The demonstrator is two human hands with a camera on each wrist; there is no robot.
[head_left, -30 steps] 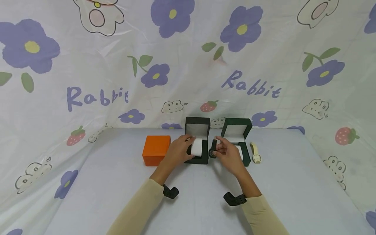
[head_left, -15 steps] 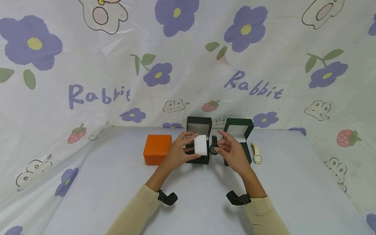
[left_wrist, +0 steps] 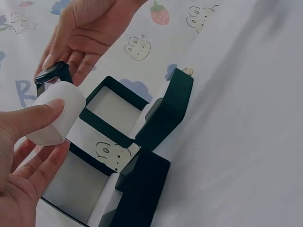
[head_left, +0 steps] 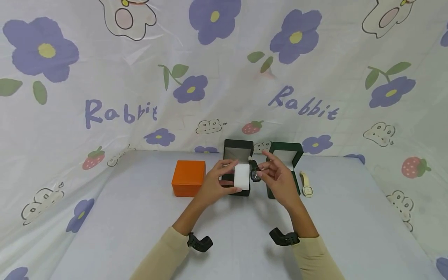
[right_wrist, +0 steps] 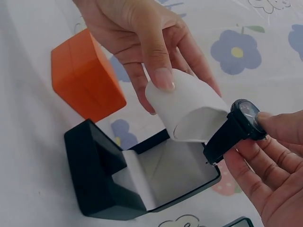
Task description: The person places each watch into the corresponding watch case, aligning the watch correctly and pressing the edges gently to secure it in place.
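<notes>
Tabletop (head_left: 122,217) beneath, left hand (head_left: 214,184) pinches cushion (head_left: 242,177), palm inward.

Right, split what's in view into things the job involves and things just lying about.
In the job:
White cushion, held in the left hand
Black watch, pinched in the right hand
Open black box, probably

Apparently just lying about:
Open green box
Closed orange box
Gold-coloured watch

1. Two hands: left hand (head_left: 216,182), centre of the head view; right hand (head_left: 282,182), right of centre.
2. Two watches: black watch (head_left: 256,176) at centre, gold watch (head_left: 307,190) right of centre.
3. Three boxes: orange box (head_left: 189,177) left of centre, dark box (head_left: 238,144) at centre, green box (head_left: 286,146) to its right.
4. One visible white cushion (head_left: 242,177), at centre.
5. Two wrist cameras (head_left: 201,243), lower middle.
6. Two sleeves (head_left: 162,252), bottom edge.
</notes>
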